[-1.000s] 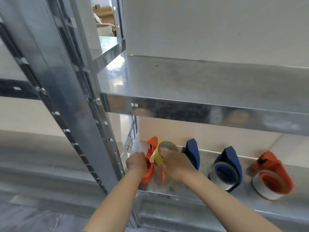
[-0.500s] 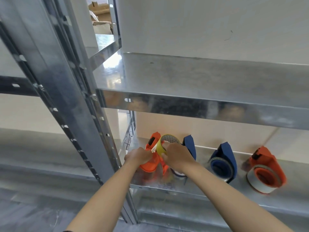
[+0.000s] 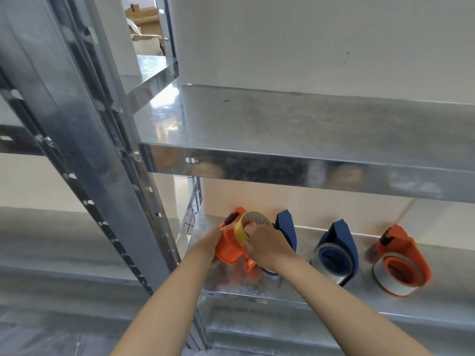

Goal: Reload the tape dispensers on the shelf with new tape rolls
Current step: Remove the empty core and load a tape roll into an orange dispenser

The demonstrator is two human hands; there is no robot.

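Note:
My left hand (image 3: pixel 209 244) grips an orange tape dispenser (image 3: pixel 230 246), lifted a little above the lower metal shelf (image 3: pixel 334 296). My right hand (image 3: pixel 267 246) holds a yellow tape roll (image 3: pixel 248 226) pressed against the dispenser's top, fingers through its core. Just behind my right hand stands a blue dispenser (image 3: pixel 286 228), partly hidden. Further right, a second blue dispenser (image 3: pixel 335 255) and an orange one (image 3: pixel 401 263) lie on the shelf, each carrying a pale tape roll.
An upper steel shelf (image 3: pixel 308 147) juts out above my hands, its front lip close overhead. Slotted steel uprights (image 3: pixel 84 155) stand at the left. Cardboard boxes (image 3: pixel 146 24) sit on a far shelf. A white wall backs the rack.
My left hand has raised and tilted the orange dispenser off the shelf. The yellow roll in my right hand has stayed against the dispenser's top. The view has shifted slightly up.

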